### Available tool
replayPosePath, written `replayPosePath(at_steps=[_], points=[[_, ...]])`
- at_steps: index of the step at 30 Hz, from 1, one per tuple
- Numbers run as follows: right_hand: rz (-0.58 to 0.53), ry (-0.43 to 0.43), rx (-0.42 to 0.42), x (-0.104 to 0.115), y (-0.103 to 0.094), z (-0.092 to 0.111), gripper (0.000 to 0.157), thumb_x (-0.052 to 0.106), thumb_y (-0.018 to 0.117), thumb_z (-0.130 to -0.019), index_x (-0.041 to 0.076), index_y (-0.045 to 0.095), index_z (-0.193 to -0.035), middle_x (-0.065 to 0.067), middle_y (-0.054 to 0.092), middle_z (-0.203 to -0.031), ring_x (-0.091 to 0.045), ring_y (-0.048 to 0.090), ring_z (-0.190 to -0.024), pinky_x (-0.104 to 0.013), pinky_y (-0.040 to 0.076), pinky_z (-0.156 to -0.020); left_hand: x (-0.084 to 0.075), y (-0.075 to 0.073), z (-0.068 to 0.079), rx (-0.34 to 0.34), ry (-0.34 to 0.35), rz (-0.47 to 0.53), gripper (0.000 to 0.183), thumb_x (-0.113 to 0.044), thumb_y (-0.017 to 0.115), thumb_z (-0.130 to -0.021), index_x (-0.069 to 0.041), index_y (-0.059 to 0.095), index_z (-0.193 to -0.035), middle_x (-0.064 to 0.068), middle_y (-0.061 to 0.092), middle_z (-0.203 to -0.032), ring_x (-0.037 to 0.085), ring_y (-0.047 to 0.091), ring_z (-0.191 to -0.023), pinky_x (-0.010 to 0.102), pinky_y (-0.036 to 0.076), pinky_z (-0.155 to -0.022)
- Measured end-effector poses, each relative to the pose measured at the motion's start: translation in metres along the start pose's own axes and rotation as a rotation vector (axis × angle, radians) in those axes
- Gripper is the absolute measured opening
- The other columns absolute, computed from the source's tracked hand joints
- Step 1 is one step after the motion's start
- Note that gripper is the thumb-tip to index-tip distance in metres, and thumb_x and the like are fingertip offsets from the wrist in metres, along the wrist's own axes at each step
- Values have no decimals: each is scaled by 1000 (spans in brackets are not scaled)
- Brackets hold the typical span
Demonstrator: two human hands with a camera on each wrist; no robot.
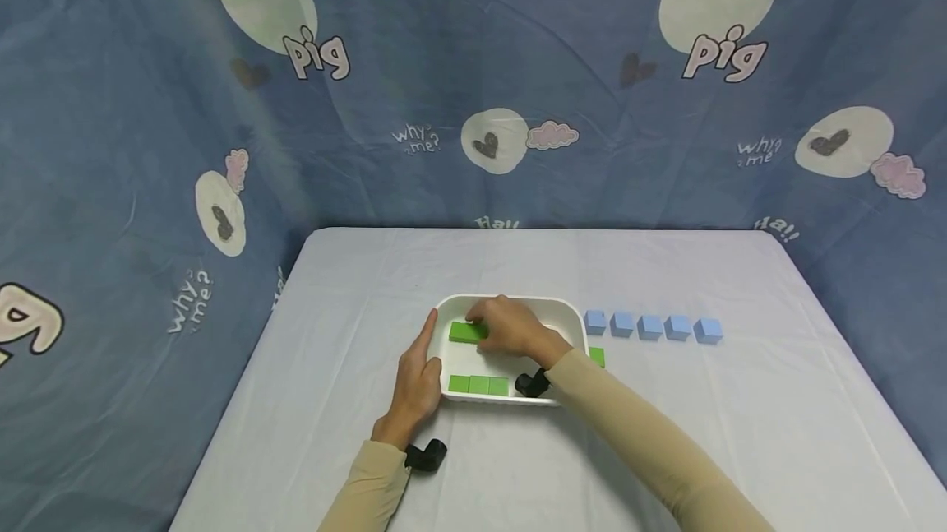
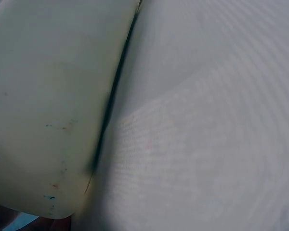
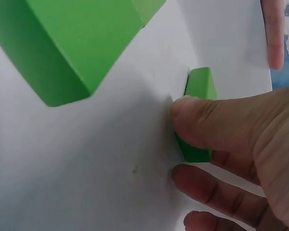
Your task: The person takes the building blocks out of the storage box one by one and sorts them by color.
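A shallow white tray stands on the table. Along its left side lies my left hand, index finger straight at the rim and thumb by the front corner. Over the tray's inside, my right hand pinches a green block near the back left; the thumb crosses the block in the right wrist view, hiding its middle. Several green blocks sit side by side along the tray's front wall, one looming large as a green block in the right wrist view.
A row of several blue blocks extends rightward from the tray's back right. Another green block shows just outside the tray's right side, partly hidden by the right sleeve. Behind the white-covered table hangs a blue printed cloth.
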State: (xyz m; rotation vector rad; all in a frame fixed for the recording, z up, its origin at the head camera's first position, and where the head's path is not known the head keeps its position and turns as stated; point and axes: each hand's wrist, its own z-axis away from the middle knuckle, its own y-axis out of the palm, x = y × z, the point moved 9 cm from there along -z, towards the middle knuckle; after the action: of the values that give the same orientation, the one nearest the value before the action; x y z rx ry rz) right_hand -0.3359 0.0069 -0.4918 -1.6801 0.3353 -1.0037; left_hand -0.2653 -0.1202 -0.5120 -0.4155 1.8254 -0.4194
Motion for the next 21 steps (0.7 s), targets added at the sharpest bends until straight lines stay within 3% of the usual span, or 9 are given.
replayPosePath(at_steps=[12, 16, 21], points=[[54, -25, 65, 4, 2, 2, 37, 0, 80, -69, 7, 80, -106, 0, 74, -100, -15, 66, -91, -33, 55, -86, -1, -1, 0, -14, -1, 2, 74, 8, 40, -85, 3, 30, -158, 15, 35, -161, 27, 32, -148, 46, 27, -120], [-5, -9, 86, 4, -3, 5, 34, 0, 79, -69, 8, 79, -101, 3, 72, -94, -13, 61, -84, -32, 54, -82, -1, 0, 0, -8, -6, 1, 74, 7, 39, -85, 2, 30, -158, 14, 34, -161, 27, 32, -148, 45, 26, -120], [-109, -33, 45, 5, -20, 11, 29, 0, 79, -68, 10, 76, -95, 4, 70, -90, -14, 59, -84, -32, 52, -80, -1, -2, 1, -16, -8, -5, 75, 7, 39, -86, -1, 30, -159, 13, 35, -161, 27, 32, -147, 45, 26, -120]])
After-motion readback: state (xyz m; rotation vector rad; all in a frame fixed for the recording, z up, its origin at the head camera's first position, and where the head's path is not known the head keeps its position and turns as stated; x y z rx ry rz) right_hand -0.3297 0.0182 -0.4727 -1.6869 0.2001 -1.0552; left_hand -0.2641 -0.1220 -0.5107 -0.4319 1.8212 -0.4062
